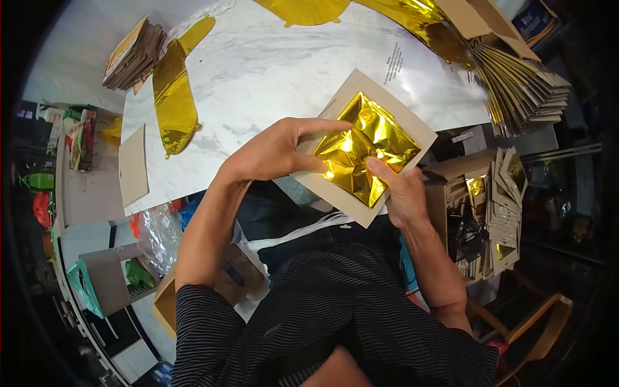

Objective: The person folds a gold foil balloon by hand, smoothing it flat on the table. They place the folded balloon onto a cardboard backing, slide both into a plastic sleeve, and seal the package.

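Note:
A beige cardboard sheet [358,82] is held tilted in front of my body, with a crumpled, folded gold foil balloon [390,132] lying over its middle. My right hand [406,193] grips the sheet's lower right edge, its thumb pressing on the foil and its other fingers hidden beneath. On the left side, my left hand [274,151] has thumb and forefinger curved onto the foil, a gap between them. Its remaining fingers are mostly out of sight. Left of the hands, a flat gold foil balloon [174,97] lies on the white marbled table [258,64].
More gold foil [303,9] lies along the table's far side. A fanned stack of cards [525,84] is at the right edge. Below it sits a cardboard box [442,200] of packed cards. A plain card [133,169] and a stack of cardboard [135,55] are at left.

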Demonstrator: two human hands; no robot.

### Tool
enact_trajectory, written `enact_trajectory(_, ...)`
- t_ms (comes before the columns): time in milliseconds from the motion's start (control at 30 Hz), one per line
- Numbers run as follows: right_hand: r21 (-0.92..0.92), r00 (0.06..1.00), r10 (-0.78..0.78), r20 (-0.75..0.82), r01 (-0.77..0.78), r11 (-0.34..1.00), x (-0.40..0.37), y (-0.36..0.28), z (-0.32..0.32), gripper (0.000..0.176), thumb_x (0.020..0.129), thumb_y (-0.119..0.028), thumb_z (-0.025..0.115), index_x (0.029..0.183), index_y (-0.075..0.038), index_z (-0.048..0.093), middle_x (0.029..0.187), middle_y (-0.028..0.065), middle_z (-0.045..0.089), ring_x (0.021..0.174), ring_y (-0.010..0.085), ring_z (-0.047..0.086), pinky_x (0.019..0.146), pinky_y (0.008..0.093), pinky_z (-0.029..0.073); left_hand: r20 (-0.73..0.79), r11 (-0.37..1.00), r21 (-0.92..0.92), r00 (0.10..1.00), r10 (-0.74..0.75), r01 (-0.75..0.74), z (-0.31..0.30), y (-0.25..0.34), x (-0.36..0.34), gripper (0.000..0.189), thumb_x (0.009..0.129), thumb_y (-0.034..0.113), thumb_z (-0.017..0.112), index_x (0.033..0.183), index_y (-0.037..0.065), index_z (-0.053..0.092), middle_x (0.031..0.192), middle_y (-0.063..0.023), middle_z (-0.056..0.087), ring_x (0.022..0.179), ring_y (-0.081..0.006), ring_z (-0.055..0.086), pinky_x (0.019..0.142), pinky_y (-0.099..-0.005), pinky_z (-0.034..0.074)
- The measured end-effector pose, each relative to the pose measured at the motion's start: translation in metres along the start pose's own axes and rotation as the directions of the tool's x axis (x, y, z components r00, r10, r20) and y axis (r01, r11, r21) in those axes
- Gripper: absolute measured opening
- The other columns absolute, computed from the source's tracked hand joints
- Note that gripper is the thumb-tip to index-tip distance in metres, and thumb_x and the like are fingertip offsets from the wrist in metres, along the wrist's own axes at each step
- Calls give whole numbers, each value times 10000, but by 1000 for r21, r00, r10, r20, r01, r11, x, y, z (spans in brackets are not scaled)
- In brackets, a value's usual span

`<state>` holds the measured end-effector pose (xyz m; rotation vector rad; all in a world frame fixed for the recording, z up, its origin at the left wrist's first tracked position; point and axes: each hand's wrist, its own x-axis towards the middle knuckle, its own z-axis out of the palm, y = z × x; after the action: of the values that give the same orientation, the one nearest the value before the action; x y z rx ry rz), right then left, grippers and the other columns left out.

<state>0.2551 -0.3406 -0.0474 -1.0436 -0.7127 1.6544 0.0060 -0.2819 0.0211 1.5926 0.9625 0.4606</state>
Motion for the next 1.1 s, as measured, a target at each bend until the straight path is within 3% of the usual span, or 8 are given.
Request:
enact_trajectory(100, 70, 1000, -18, -25, 19, 997, -4, 3, -8, 403, 950, -45, 757, 1329, 19, 637, 1219, 80, 711, 1073, 168, 702, 941, 320, 576, 42, 996, -93, 999, 3, 1, -3, 10, 8, 721, 814, -84, 811, 1488, 95, 623, 1278, -56, 710, 1105, -112, 613, 1017, -274, 507)
enact_trajectory(167, -51, 991, -18, -134, 11, 999, -8, 4, -17, 359, 934, -22, 759, 1277, 11, 661, 1155, 65, 717, 1022, 160, 702, 902, 307, 573, 26, 995, 76, 998, -58, 56, -17, 24, 15, 616, 849, -61, 793, 1438, 68, 662, 1176, -53, 736, 1016, -98, 649, 945, -265, 541)
enact_trajectory(300, -169, 990, -122, -67, 109, 980, -25, 3, -39, 320, 911, -10, 759, 1221, 18, 686, 1107, 47, 719, 986, 140, 684, 877, 310, 564, -186, 1000, 11, 982, -15, 17, -31, 31, 56, 401, 900, -5, 769, 1298, 44, 746, 1035, -47, 765, 913, -124, 703, 834, -290, 573)
enact_trajectory(367, -235, 990, -141, -4, 136, 962, -37, 3, -51, 332, 904, -24, 778, 1222, 24, 692, 1116, 60, 738, 988, 140, 689, 888, 310, 566, -291, 854, 494, 894, 342, -166, -26, 32, 90, 286, 913, 25, 759, 1199, 17, 766, 1056, -88, 778, 921, -199, 727, 842, -331, 578)
enact_trajectory(500, -240, 996, -87, -14, 81, 967, -52, 8, -68, 321, 907, -23, 790, 1210, 26, 695, 1081, 64, 754, 941, 125, 697, 853, 296, 579, -52, 492, 813, 803, 593, -310, 12, 44, 157, 203, 919, 131, 759, 1087, 17, 766, 1174, -176, 747, 1100, -365, 691, 925, -423, 574)
enact_trajectory(633, -251, 997, -56, -58, 40, 967, -58, 15, -85, 326, 909, -15, 791, 1218, 17, 691, 1058, 51, 749, 921, 122, 693, 847, 296, 586, 81, 294, 910, 823, 563, -291, 44, 43, 214, 239, 945, 241, 730, 1036, 20, 740, 1182, -166, 723, 1134, -341, 673, 898, -438, 586)
enact_trajectory(933, -138, 1000, -13, 12, 15, 990, -42, 22, -98, 458, 912, -34, 813, 1329, 11, 628, 1197, 82, 724, 1082, 144, 681, 969, 323, 565, 193, 113, 949, 826, 529, -293, 38, 49, 258, 130, 919, 143, 678, 934, 15, 696, 962, -145, 682, 913, -353, 689, 788, -451, 586)
enact_trajectory(1100, -173, 998, -15, 57, 25, 985, -33, 14, -97, 496, 908, -44, 822, 1353, 12, 610, 1225, 93, 716, 1113, 160, 678, 997, 333, 557, 248, 191, 897, 813, 526, -398, 27, 49, 267, 154, 871, 69, 660, 1011, 16, 695, 1005, -148, 706, 937, -371, 703, 784, -456, 581)
